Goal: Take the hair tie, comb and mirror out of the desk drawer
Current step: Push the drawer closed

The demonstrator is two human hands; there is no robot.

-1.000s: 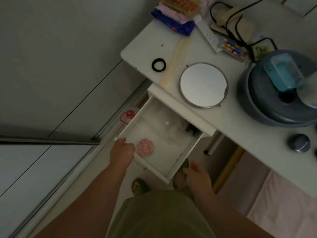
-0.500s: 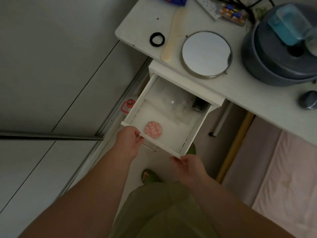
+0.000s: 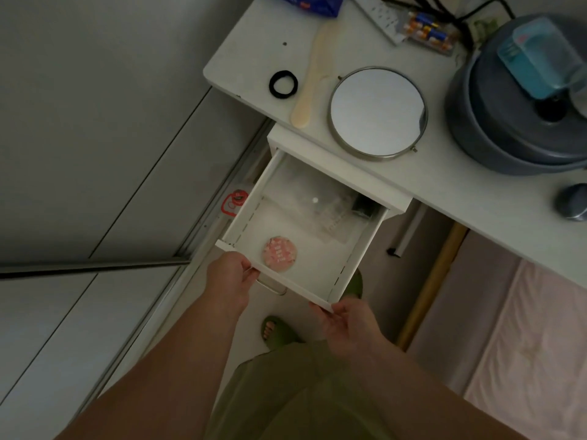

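Observation:
A black hair tie (image 3: 283,83), a cream comb (image 3: 309,78) and a round metal-rimmed mirror (image 3: 377,112) lie side by side on the white desk (image 3: 444,198). Below them the white drawer (image 3: 244,214) stands pulled out. My left hand (image 3: 231,282) grips the drawer's front edge near its left corner. My right hand (image 3: 347,322) touches the front edge at its right corner with fingers spread. Inside the drawer lie a pink round item (image 3: 279,254), clear plastic bags (image 3: 317,208) and a small dark object (image 3: 363,206).
A grey round pot with a blue measuring cup (image 3: 521,100) stands at the desk's right. A power strip, batteries (image 3: 428,30) and cables sit at the back. A small grey knob-like object (image 3: 573,202) rests near the desk edge. A pink bed (image 3: 524,344) lies right; sliding doors stand left.
The view has shifted down and closer to the drawer. My right hand has risen from beside my leg to the drawer's right front corner. My left hand stays on the drawer front.

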